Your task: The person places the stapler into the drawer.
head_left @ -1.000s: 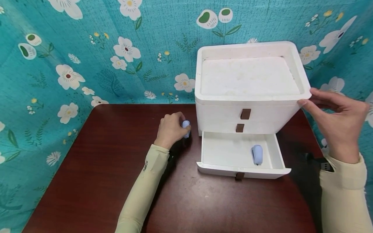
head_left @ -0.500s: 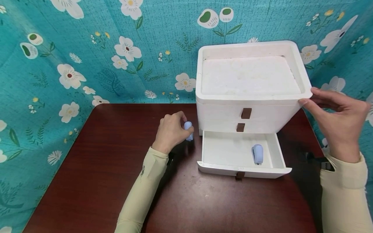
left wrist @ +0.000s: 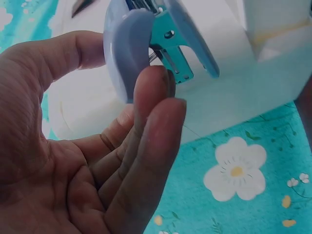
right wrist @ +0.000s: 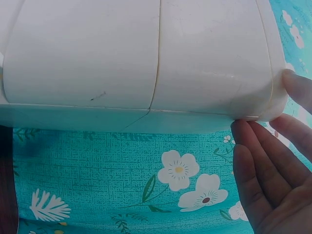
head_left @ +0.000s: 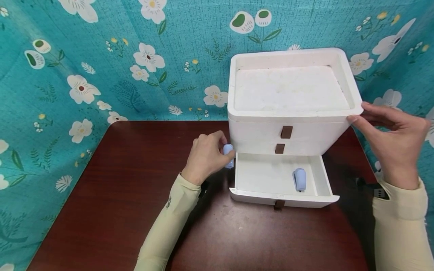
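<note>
A small pale blue stapler is pinched between the thumb and fingers of my left hand, just beside the left side of a white drawer unit. In the left wrist view the held stapler shows its metal inside and a spring. Another blue stapler lies in the right part of the pulled-out bottom drawer. My right hand grips the unit's upper right front corner, thumb on the front and fingers along the side. These fingers reach the side near its top edge.
Two more drawers with brown pull tabs are closed above the bottom one. The unit's top is a shallow tray with a raised rim. Dark reddish table stretches to the left and front. A teal flowered cloth hangs behind.
My left hand has carried the stapler to the right, closer to the drawer unit. The right hand, the drawer and the stapler inside it have stayed put.
</note>
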Action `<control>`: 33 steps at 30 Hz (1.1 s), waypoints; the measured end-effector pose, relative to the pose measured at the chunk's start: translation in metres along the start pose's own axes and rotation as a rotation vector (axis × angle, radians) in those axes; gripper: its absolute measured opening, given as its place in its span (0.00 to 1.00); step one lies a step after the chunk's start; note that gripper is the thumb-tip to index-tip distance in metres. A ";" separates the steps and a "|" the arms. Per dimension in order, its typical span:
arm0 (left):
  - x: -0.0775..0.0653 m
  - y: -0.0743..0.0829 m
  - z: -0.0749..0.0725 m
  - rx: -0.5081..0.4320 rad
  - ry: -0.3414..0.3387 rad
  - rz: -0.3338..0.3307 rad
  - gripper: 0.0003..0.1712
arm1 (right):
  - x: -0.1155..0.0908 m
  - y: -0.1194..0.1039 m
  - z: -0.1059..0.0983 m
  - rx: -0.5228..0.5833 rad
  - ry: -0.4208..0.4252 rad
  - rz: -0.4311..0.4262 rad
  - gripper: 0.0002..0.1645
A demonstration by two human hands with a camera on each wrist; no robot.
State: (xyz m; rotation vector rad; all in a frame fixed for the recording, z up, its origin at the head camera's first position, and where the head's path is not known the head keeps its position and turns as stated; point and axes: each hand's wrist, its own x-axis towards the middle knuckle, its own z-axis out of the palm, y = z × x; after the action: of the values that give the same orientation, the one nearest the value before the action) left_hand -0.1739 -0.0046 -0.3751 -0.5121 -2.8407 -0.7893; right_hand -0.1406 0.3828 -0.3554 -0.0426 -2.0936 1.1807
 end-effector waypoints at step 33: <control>0.015 0.072 0.037 0.059 -0.046 0.191 0.13 | 0.000 0.001 -0.001 0.026 0.002 -0.038 0.24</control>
State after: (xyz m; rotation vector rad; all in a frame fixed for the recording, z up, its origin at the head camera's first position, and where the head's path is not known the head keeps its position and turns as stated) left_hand -0.1635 0.0770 -0.3690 -0.7876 -2.7927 -0.6649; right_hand -0.1401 0.3843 -0.3557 0.0077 -2.0684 1.1847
